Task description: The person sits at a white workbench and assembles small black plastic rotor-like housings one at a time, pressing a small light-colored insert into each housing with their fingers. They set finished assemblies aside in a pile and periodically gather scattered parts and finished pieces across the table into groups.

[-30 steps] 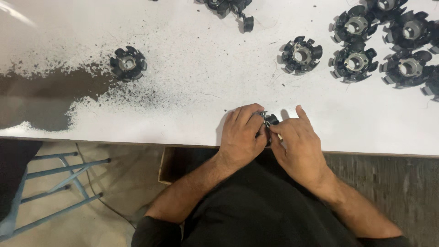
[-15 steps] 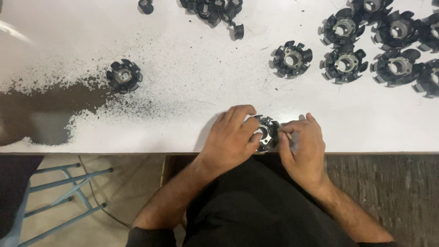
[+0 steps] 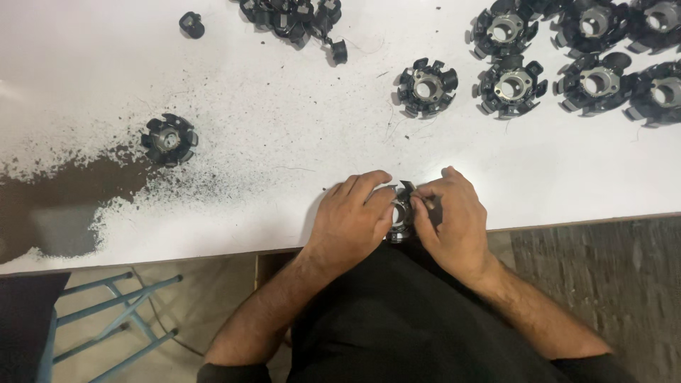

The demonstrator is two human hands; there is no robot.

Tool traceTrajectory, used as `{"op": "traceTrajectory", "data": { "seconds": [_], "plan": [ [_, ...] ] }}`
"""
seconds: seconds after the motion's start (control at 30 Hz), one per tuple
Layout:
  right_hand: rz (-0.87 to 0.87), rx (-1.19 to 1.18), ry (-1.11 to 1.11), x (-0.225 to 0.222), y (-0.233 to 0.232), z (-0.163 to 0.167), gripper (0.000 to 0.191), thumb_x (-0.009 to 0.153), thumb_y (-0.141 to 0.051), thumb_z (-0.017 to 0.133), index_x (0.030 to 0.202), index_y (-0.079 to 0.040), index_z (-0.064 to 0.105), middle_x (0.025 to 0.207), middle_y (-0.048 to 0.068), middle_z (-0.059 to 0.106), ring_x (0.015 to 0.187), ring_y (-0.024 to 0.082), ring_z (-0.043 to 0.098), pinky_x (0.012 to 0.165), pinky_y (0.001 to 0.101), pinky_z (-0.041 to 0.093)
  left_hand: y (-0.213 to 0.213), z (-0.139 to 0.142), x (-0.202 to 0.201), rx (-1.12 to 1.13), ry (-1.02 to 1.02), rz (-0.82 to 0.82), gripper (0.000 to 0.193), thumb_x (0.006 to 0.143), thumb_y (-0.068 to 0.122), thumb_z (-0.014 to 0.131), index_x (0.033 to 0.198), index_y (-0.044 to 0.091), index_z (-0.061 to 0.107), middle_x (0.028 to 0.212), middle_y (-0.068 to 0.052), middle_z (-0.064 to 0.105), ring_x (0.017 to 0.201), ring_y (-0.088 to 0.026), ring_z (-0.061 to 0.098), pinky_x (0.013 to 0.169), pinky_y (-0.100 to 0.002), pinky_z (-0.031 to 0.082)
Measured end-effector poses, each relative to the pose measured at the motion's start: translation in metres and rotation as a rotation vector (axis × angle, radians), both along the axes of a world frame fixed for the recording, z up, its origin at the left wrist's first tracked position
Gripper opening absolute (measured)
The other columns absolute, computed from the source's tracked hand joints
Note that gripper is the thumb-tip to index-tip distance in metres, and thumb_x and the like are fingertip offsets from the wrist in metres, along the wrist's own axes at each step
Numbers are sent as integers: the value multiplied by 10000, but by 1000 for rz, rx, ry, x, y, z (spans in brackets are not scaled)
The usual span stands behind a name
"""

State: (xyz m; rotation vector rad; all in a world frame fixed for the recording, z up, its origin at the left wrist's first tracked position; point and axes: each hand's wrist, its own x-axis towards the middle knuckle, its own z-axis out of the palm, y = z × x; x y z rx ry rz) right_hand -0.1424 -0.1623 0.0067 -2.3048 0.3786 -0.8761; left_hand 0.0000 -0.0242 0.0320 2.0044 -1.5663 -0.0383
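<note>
Left hand and right hand clasp the black toothed ring — its bore faces up

- Black plastic-looking toothed ring with dull metal core
- Matt white tabletop (dusted with dark gritty powder)
- Blue painted metal stool frame

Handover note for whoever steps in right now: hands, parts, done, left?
Left hand and right hand both grip one black round slotted metal-core part at the near edge of the white table.
One like part sits alone at left by the dark powder patch; several lie at top right; small black pieces are piled at top centre.
Done: cannot tell.
Left: the held part is not yet set down.
</note>
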Motion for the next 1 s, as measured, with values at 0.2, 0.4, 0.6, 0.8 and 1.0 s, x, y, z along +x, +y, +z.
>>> {"op": "traceTrajectory", "data": {
  "seconds": [0.2,0.4,0.6,0.8,1.0],
  "plan": [
    [19,13,6,2,1,6,209,900,7,747,1041,-14,594,914,119,666,847,313,675,1096,547,521,2,2,5,-30,-30,-17,189,881,86,730,1061,50,685,1267,-79,637,1155,-247,657,931,-415,555],
    [16,-24,30,4,0,6,217,859,24,765,1011,-26,620,922,120,679,916,337,669,1131,586,462,2,2,1,5,-5,-73,230,867,85,734,1085,25,689,1208,-98,655,1070,-270,697,873,-399,587],
    [97,-51,-93,-12,6,0,232,831,14,741,1013,-47,609,975,124,674,1053,304,684,1198,611,390,1,-4,-6,-21,126,40,161,937,70,713,1078,7,669,1158,-120,697,992,-281,734,826,-361,625],
    [76,-109,-36,-13,7,-8,259,799,6,793,1003,-47,642,982,118,686,1064,292,671,1192,596,390,3,-9,-8,-57,141,71,148,949,64,712,1071,3,652,1162,-127,700,1029,-284,731,857,-356,631],
    [87,-100,-61,-14,5,-9,253,797,5,787,993,-46,635,969,112,684,1075,298,677,1198,597,388,5,-10,-9,-24,148,67,136,914,65,688,1034,13,650,1190,-121,706,1039,-280,727,855,-364,625]
  ]
}}
